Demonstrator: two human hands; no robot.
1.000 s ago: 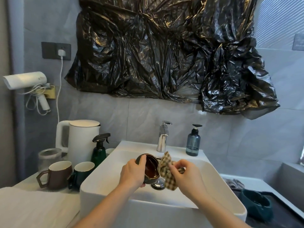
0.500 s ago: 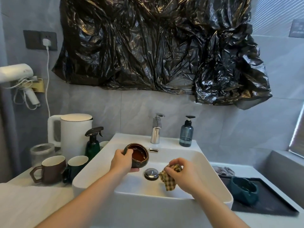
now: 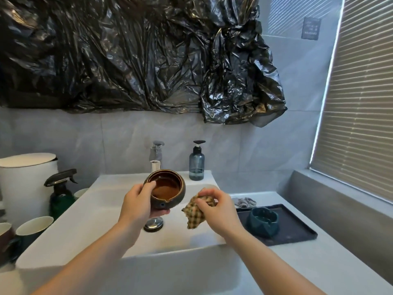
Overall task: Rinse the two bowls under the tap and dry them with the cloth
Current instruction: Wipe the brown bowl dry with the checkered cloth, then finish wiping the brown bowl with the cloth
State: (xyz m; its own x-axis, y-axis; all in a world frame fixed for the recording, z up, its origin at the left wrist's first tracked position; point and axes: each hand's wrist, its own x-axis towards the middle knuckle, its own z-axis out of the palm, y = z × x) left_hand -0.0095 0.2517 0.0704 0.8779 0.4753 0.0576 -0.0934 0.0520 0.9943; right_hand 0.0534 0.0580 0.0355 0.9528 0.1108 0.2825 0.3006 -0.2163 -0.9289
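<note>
My left hand [image 3: 139, 202] grips a brown glazed bowl [image 3: 167, 186] by its near side, thumb over the rim, holding it upright above the white sink [image 3: 95, 211]. Just to its right, my right hand [image 3: 217, 207] pinches a bunched checked cloth [image 3: 194, 211], apart from the bowl. A dark green bowl [image 3: 263, 222] sits on the black tray [image 3: 297, 228] at the right. The chrome tap [image 3: 156, 155] stands behind the brown bowl; no water is visible.
A blue soap bottle [image 3: 196, 165] stands beside the tap. At the left are a white kettle [image 3: 27, 179], a green spray bottle [image 3: 60, 194] and mugs [image 3: 32, 227]. A grey rag [image 3: 244, 201] lies behind the tray. The drain plug [image 3: 153, 223] sits below the hands.
The bowl has turned from tilted toward the cloth to upright and risen slightly. My right hand drew the cloth away from the bowl, then lifted it beside it. The view shifted right.
</note>
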